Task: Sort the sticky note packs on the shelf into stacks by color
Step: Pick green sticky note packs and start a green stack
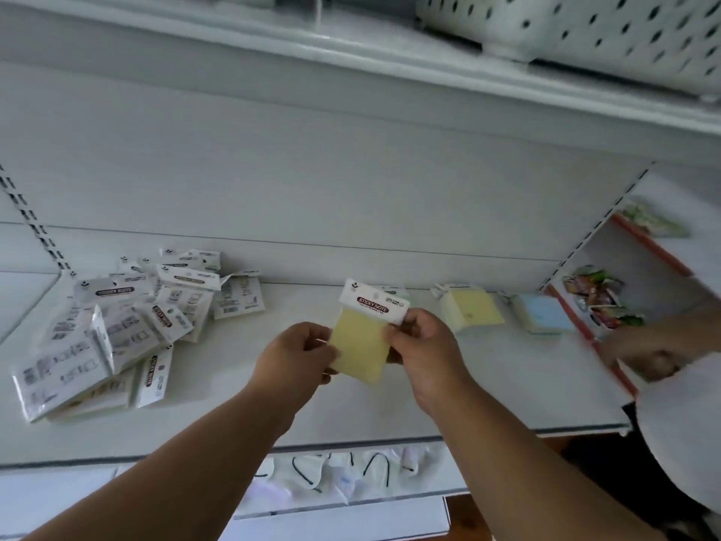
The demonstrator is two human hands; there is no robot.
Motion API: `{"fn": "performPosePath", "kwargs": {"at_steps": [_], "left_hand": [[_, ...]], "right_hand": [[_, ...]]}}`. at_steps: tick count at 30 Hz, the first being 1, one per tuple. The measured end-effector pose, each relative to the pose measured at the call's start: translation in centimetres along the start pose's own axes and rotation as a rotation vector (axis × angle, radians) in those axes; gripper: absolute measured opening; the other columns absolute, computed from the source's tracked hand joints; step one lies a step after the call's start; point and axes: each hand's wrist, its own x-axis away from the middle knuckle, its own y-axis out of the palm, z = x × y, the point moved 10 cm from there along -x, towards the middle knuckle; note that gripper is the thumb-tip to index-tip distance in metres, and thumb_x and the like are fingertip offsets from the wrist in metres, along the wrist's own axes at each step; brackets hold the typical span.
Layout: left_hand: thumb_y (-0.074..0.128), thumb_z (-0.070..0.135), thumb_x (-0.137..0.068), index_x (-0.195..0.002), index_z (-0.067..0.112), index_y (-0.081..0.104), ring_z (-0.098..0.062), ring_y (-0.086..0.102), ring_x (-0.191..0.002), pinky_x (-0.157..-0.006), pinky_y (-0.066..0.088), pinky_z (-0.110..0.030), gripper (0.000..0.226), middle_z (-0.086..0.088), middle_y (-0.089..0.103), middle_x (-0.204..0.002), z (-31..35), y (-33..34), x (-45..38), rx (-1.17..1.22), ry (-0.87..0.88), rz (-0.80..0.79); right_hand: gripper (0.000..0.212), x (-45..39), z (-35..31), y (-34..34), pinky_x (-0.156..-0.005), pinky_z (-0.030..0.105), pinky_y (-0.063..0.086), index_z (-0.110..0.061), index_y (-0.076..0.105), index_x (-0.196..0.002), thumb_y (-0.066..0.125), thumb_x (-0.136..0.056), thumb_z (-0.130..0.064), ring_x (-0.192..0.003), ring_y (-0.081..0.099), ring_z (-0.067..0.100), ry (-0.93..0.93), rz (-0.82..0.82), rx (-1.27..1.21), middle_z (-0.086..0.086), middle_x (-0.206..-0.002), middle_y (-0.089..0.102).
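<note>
A yellow sticky note pack is held up above the shelf, between the two hands and a little tilted, its white header card with the words "STICKY NOTE" pointing up and away. The left hand pinches the pack's left edge near the lower corner, fingers curled around it. The right hand grips the right edge just under the header card, thumb on the front. Both hands are closed on the pack, and the pack itself does not touch the shelf.

To the right of the hands, a pale yellow stack lies flat on the shelf, and just beyond it sits a blue stack, the two near each other but apart. Behind the held pack the corner of another pack shows; its colour is hard to tell.

Well to the left lies a loose pile of packs, many face down and overlapping at odd angles.

At the far right edge another person's hand reaches toward the neighbouring shelf bay, where colourful packets stand. A white perforated basket sits on the shelf above.
</note>
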Motion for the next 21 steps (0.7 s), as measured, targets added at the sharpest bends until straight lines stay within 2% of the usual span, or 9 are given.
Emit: {"fn": "performPosePath", "kwargs": {"at_steps": [2,4,7,9,12,14,17,21], "left_hand": [[0.061,0.008,-0.084,-0.093,0.021,0.069,-0.022,0.069,-0.080,-0.081,0.059,-0.042,0.017,-0.003,0.072,-0.086,1.0,3.2,-0.7,-0.035,0.005,-0.014],[0.063,0.010,-0.084,-0.094,0.021,0.070,-0.017,0.067,-0.073,-0.080,0.059,-0.039,0.017,-0.002,0.072,-0.084,2.2,6.9,-1.3,-0.062,0.020,-0.014],[0.066,0.014,-0.084,-0.099,0.021,0.069,-0.015,0.067,-0.070,-0.079,0.059,-0.037,0.017,0.002,0.073,-0.081,4.1,12.7,-2.2,-0.107,0.048,0.024],[0.068,0.019,-0.083,-0.104,0.022,0.067,-0.014,0.069,-0.071,-0.078,0.059,-0.037,0.021,0.005,0.073,-0.078,5.3,15.8,-3.2,-0.162,0.078,0.058],[0.072,0.025,-0.080,-0.107,0.022,0.065,-0.014,0.069,-0.075,-0.077,0.058,-0.037,0.027,0.009,0.072,-0.078,7.2,18.6,-5.0,-0.265,0.137,0.165],[0.073,0.028,-0.080,-0.106,0.021,0.065,-0.012,0.066,-0.079,-0.071,0.053,-0.029,0.028,0.011,0.071,-0.081,8.2,19.7,-5.7,-0.347,0.163,0.238],[0.072,0.032,-0.082,-0.109,0.020,0.064,-0.012,0.062,-0.084,-0.069,0.041,-0.022,0.030,0.011,0.068,-0.089,8.2,21.5,-6.4,-0.487,0.175,0.269],[0.070,0.039,-0.083,-0.123,0.021,0.061,-0.017,0.062,-0.104,-0.087,0.046,-0.025,0.045,0.002,0.064,-0.116,7.1,23.3,-6.6,-0.658,0.179,0.227]], "right_hand": [[0.021,-1.5,-0.3,-3.9,-0.069,0.044,0.060,-0.015,0.057,-0.092,0.068,-0.081,-0.002,-0.081,0.070,0.028,-0.027,0.096,0.060,0.006,-0.087,0.070],[0.021,-3.2,-1.1,-8.0,-0.069,0.044,0.060,-0.020,0.053,-0.082,0.073,-0.078,-0.014,-0.071,0.067,0.023,-0.085,0.181,0.244,0.001,-0.077,0.066],[0.016,-6.1,-2.8,-13.1,-0.075,0.039,0.056,-0.025,0.055,-0.076,0.071,-0.078,-0.026,-0.075,0.064,0.017,-0.168,0.212,0.481,-0.009,-0.078,0.064],[0.010,-8.2,-4.0,-15.3,-0.075,0.029,0.050,-0.025,0.058,-0.085,0.067,-0.081,-0.022,-0.081,0.060,0.013,-0.212,0.178,0.600,-0.012,-0.086,0.062],[0.026,-11.4,-4.5,-17.0,-0.080,0.026,0.048,-0.022,0.062,-0.107,0.065,-0.082,-0.018,-0.091,0.059,0.013,-0.240,0.076,0.697,-0.006,-0.103,0.063],[0.033,-13.0,-4.4,-17.6,-0.082,0.025,0.046,-0.019,0.062,-0.114,0.064,-0.082,-0.015,-0.097,0.060,0.016,-0.266,0.043,0.723,-0.002,-0.111,0.064],[0.031,-14.5,-4.0,-18.2,-0.079,0.023,0.044,-0.017,0.061,-0.111,0.063,-0.080,-0.011,-0.098,0.062,0.020,-0.260,0.043,0.739,0.000,-0.110,0.066],[0.018,-15.1,-2.8,-18.3,-0.077,0.028,0.043,-0.015,0.063,-0.100,0.063,-0.081,-0.017,-0.097,0.060,0.025,-0.258,0.006,0.882,0.005,-0.104,0.066]]}}
